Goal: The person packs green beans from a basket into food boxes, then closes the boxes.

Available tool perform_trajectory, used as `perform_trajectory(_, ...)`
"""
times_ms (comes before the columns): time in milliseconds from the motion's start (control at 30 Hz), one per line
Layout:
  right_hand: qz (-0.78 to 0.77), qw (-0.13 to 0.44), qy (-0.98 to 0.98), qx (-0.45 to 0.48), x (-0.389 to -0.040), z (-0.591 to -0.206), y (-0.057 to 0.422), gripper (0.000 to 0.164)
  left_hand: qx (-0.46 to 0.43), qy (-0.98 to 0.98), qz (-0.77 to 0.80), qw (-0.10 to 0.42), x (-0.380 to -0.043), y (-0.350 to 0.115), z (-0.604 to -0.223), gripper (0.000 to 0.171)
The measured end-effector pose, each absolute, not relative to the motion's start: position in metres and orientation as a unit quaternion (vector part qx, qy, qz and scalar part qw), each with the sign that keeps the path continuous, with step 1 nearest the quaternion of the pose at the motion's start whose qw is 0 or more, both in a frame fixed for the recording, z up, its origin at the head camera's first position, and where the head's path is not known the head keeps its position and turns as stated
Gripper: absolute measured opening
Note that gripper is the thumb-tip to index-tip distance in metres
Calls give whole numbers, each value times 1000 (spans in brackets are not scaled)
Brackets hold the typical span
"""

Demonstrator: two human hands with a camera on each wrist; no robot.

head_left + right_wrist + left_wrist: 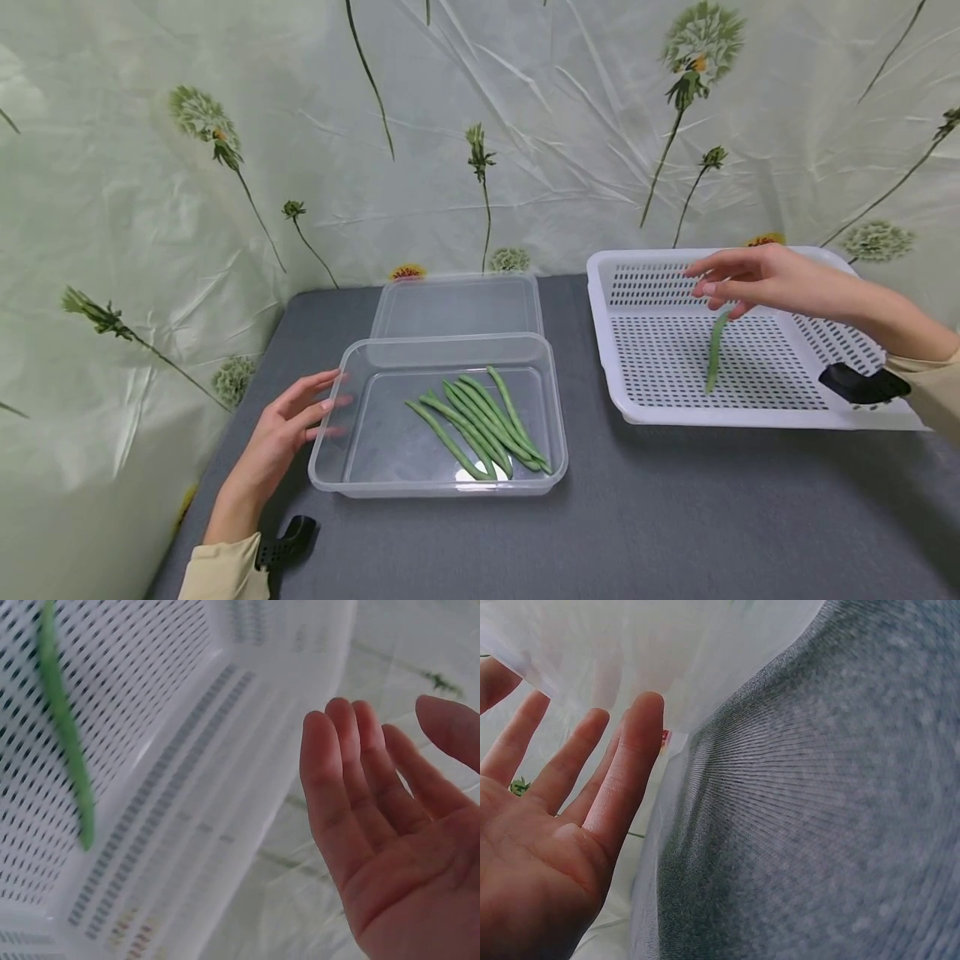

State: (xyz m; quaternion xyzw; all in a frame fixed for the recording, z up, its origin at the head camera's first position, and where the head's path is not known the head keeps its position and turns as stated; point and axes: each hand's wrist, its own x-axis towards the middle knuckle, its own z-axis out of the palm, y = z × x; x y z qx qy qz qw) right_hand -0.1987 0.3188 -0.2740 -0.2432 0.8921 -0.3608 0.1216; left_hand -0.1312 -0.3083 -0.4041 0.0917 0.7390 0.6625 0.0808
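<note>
A clear plastic container (352,487) stands on the table with several green beans (480,425) lying in its right half. At its left wall, the fingertips of my left hand (273,437) overlap the plastic, fingers stretched out. Over the white perforated basket (630,412) hovers my right hand (787,279), holding nothing, its fingers loosely extended. One single green bean (714,354) lies on the basket floor beneath it. The right wrist view shows that bean (69,742) apart from the open palm. In the left wrist view, the fingers reach up to the container's side (667,660).
Behind the container lies a clear lid (457,304). A grey cloth (600,517) covers the table. Flower-printed sheeting (450,142) hangs along the back and left. Each wrist wears a black device, one by the container (288,542), one over the basket's right side.
</note>
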Motion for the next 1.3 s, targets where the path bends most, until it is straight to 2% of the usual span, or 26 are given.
perform_trajectory(167,-367,142,880,-267,-215,-288,341,42,91,740,661,80,-133,-308,-404,44)
perform_trajectory(400,-322,161,891,-279,-230,-311,360,36,90,740,662,83,-132,-308,-404,44)
perform_trajectory(633,-275,153,896,-312,-245,-335,373,32,88,739,663,84,-130,-308,-404,44)
perform_trajectory(833,-299,183,891,-287,-253,-349,382,40,87,739,663,82,-131,-309,-405,44)
perform_trajectory(1033,-295,218,898,-241,-253,-357,386,40,86,743,659,82,-132,-307,-405,44)
perform_trajectory(1300,-294,216,908,-204,-254,-360,380,39,85,740,662,81,-131,-307,-405,44)
